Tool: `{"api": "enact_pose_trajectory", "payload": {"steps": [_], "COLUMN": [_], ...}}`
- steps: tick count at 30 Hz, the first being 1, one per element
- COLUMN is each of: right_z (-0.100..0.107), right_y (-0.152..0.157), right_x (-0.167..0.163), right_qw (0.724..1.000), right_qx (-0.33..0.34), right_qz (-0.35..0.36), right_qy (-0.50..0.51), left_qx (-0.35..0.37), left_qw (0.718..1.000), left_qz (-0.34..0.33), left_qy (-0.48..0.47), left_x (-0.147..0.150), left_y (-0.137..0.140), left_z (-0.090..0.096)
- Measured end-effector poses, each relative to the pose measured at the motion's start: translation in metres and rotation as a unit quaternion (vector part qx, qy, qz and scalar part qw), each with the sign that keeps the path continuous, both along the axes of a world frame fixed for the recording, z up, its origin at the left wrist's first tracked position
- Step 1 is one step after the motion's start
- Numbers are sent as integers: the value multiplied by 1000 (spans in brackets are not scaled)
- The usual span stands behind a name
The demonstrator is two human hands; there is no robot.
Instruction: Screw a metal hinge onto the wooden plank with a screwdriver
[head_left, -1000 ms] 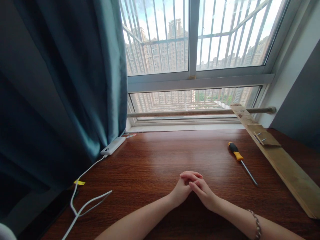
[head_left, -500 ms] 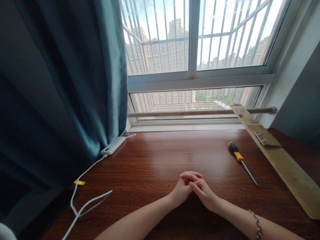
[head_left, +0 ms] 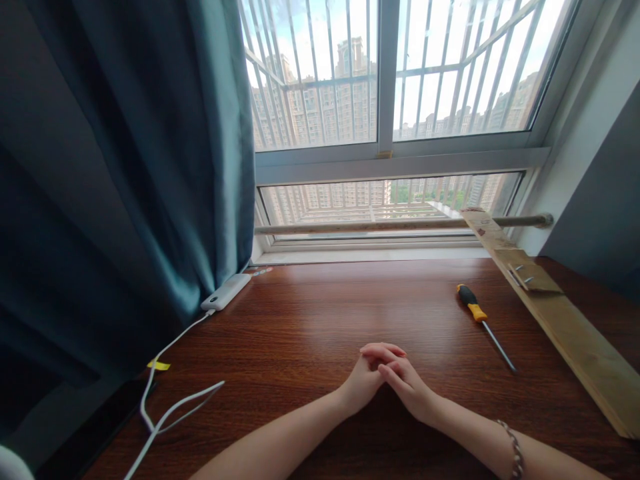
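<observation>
My left hand (head_left: 364, 385) and my right hand (head_left: 414, 392) rest clasped together on the dark brown wooden table (head_left: 300, 320). Their fingers are folded over each other, and no object shows in either one. A braided bracelet (head_left: 515, 448) circles my right wrist. To the right of my hands, apart from them, lies a screwdriver (head_left: 479, 313) with a black and yellow handle and a metal shaft. Farther right is a long wooden board (head_left: 570, 327). A smaller wood piece (head_left: 534, 272) sits on that board, with a couple of screws or nails sticking out.
A white power strip (head_left: 227, 292) lies at the back left beside the blue curtain (head_left: 220, 133). Its white cable (head_left: 173, 343) loops along the left side, near a yellow tag (head_left: 159, 365). A horizontal rail (head_left: 360, 227) crosses before the window, under the board's far end.
</observation>
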State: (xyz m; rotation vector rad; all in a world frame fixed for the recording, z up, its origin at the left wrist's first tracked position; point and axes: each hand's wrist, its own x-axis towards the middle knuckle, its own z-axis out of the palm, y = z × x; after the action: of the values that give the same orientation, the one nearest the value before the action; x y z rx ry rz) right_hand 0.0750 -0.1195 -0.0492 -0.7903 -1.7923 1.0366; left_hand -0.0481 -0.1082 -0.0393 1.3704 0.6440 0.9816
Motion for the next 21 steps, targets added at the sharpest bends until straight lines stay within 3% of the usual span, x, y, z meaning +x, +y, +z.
{"api": "enact_pose_trajectory", "payload": {"steps": [21], "right_z": [2], "right_y": [0], "right_x": [1], "right_qw": [1000], "right_qx": [3], "right_qz": [0], "right_qy": [-2], "left_qx": [8], "left_qw": [1000], "left_qz": [3], "left_qy": [-2], "left_x": [1], "left_y": [2], "left_z": [-3]}}
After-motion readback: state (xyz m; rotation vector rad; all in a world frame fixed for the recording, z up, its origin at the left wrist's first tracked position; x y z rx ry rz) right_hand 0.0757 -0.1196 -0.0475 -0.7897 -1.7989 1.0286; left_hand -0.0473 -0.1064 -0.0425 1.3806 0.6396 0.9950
